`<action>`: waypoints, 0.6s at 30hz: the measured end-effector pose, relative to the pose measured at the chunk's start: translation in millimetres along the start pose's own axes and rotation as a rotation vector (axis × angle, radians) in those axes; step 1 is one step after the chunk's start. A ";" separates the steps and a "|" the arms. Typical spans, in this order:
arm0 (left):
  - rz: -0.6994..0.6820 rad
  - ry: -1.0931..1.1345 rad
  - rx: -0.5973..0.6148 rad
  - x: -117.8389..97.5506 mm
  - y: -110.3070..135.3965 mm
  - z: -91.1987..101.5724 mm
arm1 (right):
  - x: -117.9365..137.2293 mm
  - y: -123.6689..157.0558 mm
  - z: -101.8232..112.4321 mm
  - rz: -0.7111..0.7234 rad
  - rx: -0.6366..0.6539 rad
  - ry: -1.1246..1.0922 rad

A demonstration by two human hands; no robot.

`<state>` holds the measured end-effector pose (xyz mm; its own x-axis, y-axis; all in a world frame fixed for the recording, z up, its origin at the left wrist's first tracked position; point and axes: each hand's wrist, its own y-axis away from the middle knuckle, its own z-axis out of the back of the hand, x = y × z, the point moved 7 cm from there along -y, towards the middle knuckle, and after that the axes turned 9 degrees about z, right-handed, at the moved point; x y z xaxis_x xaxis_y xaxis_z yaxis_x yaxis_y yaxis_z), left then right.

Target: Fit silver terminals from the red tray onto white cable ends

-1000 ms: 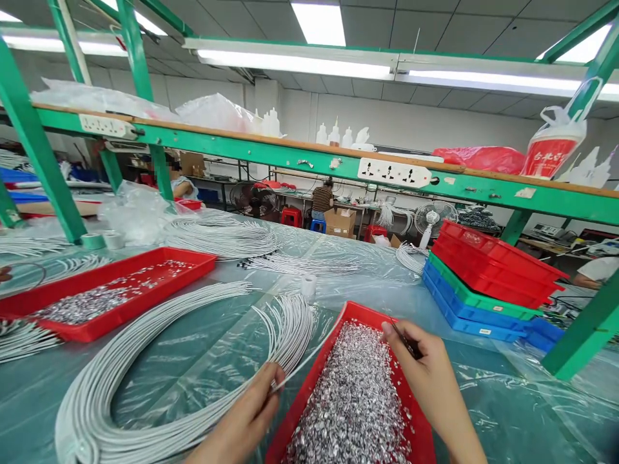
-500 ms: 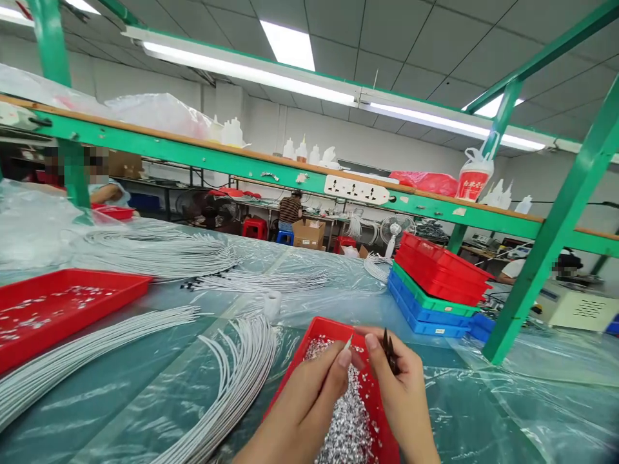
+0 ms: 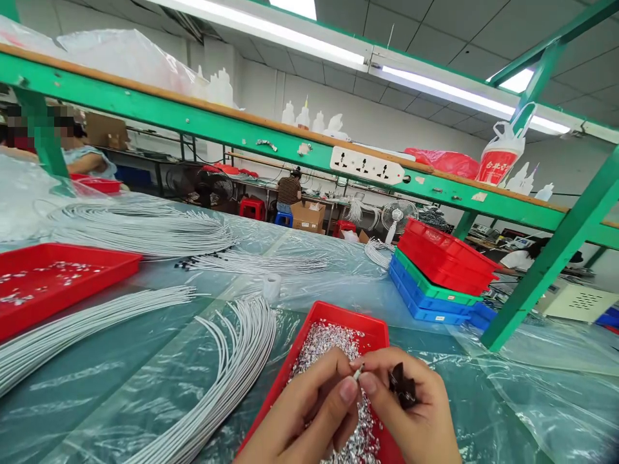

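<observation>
My left hand (image 3: 322, 406) is closed, pinching a white cable end (image 3: 357, 373) between thumb and forefinger; most of that cable is hidden by the hand. My right hand (image 3: 411, 406) meets it, with thumb and fingertip at the cable's tip. A dark pointed tool (image 3: 403, 386), its exact kind unclear, is tucked in the right hand's fingers. Below both hands lies a red tray (image 3: 374, 328) holding a heap of small shiny silvery scraps (image 3: 324, 338). To the left, a curved bundle of white cables (image 3: 256, 348) rests on the plastic-covered table.
A red tray with scattered bits (image 3: 116, 264) and more white cables (image 3: 130, 303) lie at left. A white roll (image 3: 271, 287) stands beyond the bundle. Stacked red, green and blue bins (image 3: 440, 264) stand right, near a green post (image 3: 532, 290). A green shelf beam (image 3: 271, 151) crosses ahead.
The right hand's fingers have come to the cable tip in the left hand, and the dark tool has turned within the right hand. The view has tilted downward.
</observation>
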<state>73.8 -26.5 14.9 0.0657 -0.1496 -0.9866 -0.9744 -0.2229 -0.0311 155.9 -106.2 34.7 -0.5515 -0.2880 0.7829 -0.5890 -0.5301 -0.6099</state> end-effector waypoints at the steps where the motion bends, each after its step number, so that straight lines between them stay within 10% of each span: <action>1: -0.005 0.006 0.007 -1.3 0.2 -0.2 | -0.4 0.4 0.2 -0.011 -0.005 -0.014; 18: -0.131 -0.039 -0.093 -9.8 2.5 3.2 | -6.7 9.8 -3.5 -0.093 0.138 -0.132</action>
<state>70.0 -22.5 23.9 0.1807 -0.0766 -0.9806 -0.9338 -0.3263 -0.1466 151.8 -106.7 23.0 -0.4107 -0.3297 0.8500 -0.5427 -0.6607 -0.5185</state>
